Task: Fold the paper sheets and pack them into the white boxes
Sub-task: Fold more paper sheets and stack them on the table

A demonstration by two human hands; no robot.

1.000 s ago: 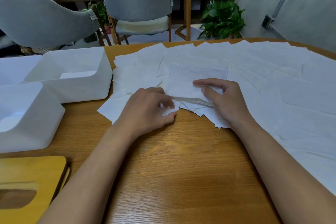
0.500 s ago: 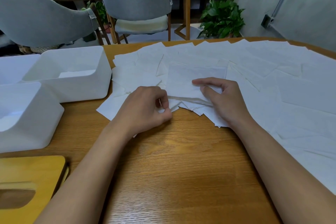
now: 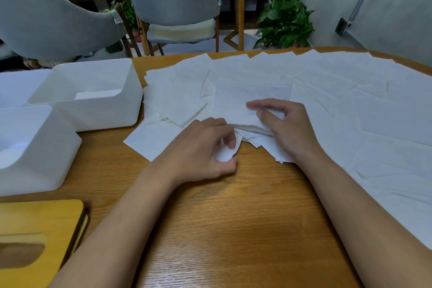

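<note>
Hazard review at the folding stage. Left hand (image 3: 205, 147) has its grip closed in a pinch on the near corner of one sheet (image 3: 225, 155), which curls up off the surface (image 3: 233, 229). Right hand (image 3: 287, 128) lies on the pile (image 3: 252, 98) just beyond, index finger stretched forward and the others curled; whether its grip has hold of a paper edge or only bears down cannot be told. Several thin edges fan out between the two hands, so the likeliest fault is a pull that brings up more than one layer or drags the neighbours askew. The paper looks thin and limp, so a hard pinch at one corner may crease or tear it, and a fold made without firm holding from the right hand would probably run crooked. Loose sheets (image 3: 339, 91) cover most of the far and right side of the surface, some reaching its edge, where a sweeping forearm could push them off. Both boxes (image 3: 93, 114) stand well to the left, and a limp fold may spring open on the way across.
</note>
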